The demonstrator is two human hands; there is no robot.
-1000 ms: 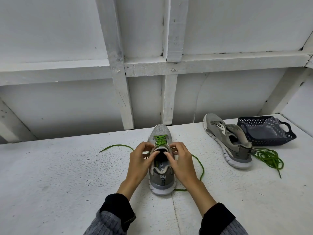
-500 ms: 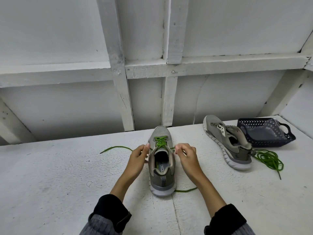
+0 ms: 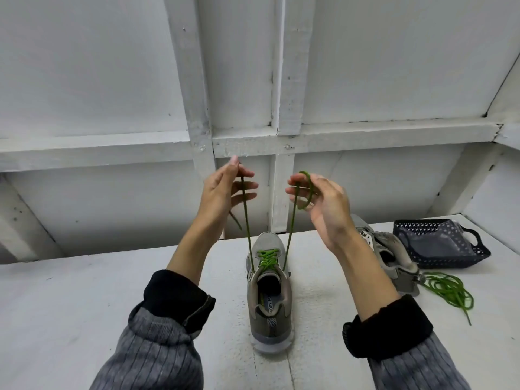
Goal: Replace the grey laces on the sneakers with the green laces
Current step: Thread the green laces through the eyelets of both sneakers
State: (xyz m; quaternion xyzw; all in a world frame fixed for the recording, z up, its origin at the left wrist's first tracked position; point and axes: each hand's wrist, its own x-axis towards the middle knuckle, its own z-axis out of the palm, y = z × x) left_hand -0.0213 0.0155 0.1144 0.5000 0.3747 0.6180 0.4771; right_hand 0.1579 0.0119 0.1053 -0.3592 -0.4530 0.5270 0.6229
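1. Now I'm seeing both hands lifted from the shoe's collar, drawing the green lace (image 3: 247,220) taut above the near sneaker (image 3: 268,291) on the table (image 3: 84,305).
2. Left hand (image 3: 222,192) is pinching one end; right hand (image 3: 323,204) is gripping the other, looped over its fingers.
3. I'm judging this shoe nearly laced; the second sneaker (image 3: 391,257) is lying unlaced beside the spare green lace (image 3: 447,288).

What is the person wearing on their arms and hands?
Both arms wear grey ribbed knit sleeves over black cuffs, pushed back so the forearms are bare. The left hand and right hand are bare: no gloves, rings or watch in view.
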